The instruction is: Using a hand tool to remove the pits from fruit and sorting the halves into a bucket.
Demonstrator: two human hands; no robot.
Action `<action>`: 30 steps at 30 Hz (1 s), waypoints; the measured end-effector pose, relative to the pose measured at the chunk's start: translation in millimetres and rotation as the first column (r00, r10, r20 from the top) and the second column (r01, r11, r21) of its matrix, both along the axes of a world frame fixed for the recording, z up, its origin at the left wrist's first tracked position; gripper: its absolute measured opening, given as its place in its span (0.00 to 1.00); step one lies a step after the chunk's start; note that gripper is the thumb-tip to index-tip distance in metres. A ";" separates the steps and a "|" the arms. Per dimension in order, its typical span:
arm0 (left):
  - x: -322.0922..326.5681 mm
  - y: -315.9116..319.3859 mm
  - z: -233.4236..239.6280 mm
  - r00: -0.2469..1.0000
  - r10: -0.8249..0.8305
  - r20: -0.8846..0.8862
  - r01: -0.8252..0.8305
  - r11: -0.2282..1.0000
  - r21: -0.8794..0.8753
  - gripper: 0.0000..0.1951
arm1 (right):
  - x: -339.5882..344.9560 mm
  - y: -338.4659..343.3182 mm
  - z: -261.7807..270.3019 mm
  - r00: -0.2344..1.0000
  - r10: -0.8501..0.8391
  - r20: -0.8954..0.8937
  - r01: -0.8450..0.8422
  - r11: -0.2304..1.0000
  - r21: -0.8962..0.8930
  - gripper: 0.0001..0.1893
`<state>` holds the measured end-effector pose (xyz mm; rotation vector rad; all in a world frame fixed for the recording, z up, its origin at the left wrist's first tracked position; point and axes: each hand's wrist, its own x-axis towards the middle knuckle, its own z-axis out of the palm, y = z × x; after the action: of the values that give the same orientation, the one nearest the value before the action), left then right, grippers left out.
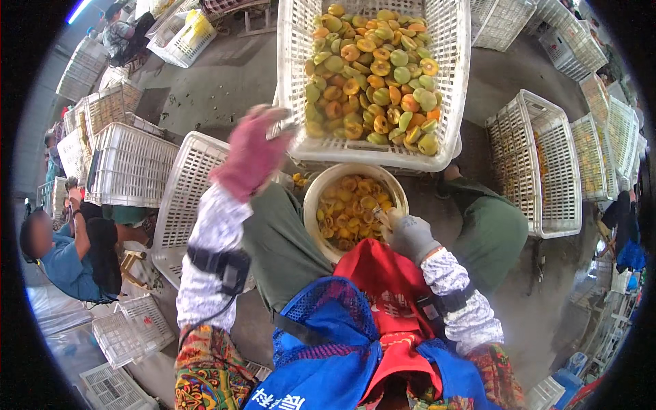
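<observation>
My left hand (256, 148), in a pink glove and blurred by motion, is raised just left of a white plastic crate (283, 77); its fingers are apart and I see nothing in it. That crate holds many green and orange fruit, several of them cut in halves. Below it, between my knees, stands a round whitish bucket (310, 205) of yellow-orange fruit pieces (353, 205). My right hand (412, 237), in a grey glove, is closed at the bucket's right rim around a small tool (380, 214) whose tip points over the pieces; its exact kind is unclear.
A white plastic crate (174, 200) stands by my left leg, and another (561, 154) to the right of my right knee. Stacked crates (133, 164) stand at the left. A person in a blue shirt (72, 261) sits at the far left; another person (118, 36) sits at the upper left.
</observation>
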<state>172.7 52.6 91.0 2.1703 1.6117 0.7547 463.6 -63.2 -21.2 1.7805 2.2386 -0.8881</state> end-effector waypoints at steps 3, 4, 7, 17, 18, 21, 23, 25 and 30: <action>55.1 63.2 -52.1 0.876 -0.283 -0.390 0.222 0.955 -0.195 0.17 | 12.2 -3.5 -5.9 0.994 -0.044 -0.102 0.054 0.995 0.090 0.16; 76.1 78.6 -71.1 0.968 -0.130 -0.213 0.036 0.917 -0.396 0.20 | 16.9 -6.6 4.5 0.987 -0.058 -0.147 0.080 0.985 0.150 0.15; 98.4 100.9 -108.0 0.713 -0.420 -0.562 0.113 0.860 -0.498 0.22 | 30.0 -16.9 16.2 0.952 -0.066 -0.298 0.145 0.957 0.251 0.12; 85.7 79.0 -108.9 0.786 0.184 0.590 0.237 0.792 -0.563 0.14 | 12.2 33.6 54.7 0.872 -0.088 -0.481 0.304 0.868 0.393 0.12; 94.5 60.0 -93.2 0.596 0.229 0.769 0.363 0.778 -0.513 0.12 | 7.8 38.8 55.5 0.852 -0.080 -0.517 0.331 0.848 0.413 0.12; 95.4 7.6 -63.7 0.188 0.305 0.934 0.538 0.763 -0.358 0.11 | -12.5 40.0 57.4 0.838 -0.056 -0.543 0.345 0.825 0.448 0.12; 95.8 -13.5 -66.2 0.000 0.341 0.940 0.605 0.749 -0.271 0.11 | -20.3 33.5 62.0 0.872 -0.051 -0.487 0.318 0.815 0.485 0.12; 98.2 -29.1 -68.9 -0.145 0.235 0.961 0.549 0.827 -0.119 0.11 | -26.7 24.8 70.8 0.894 -0.063 -0.443 0.293 0.830 0.475 0.14; 98.8 -46.0 -67.4 -0.282 0.302 0.911 0.500 0.856 -0.129 0.12 | -41.1 10.0 76.5 0.978 -0.122 -0.168 0.187 0.871 0.454 0.16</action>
<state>271.4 6.6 23.6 0.4641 0.3762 1.2914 422.5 -53.2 55.2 2.1852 2.5967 -0.5254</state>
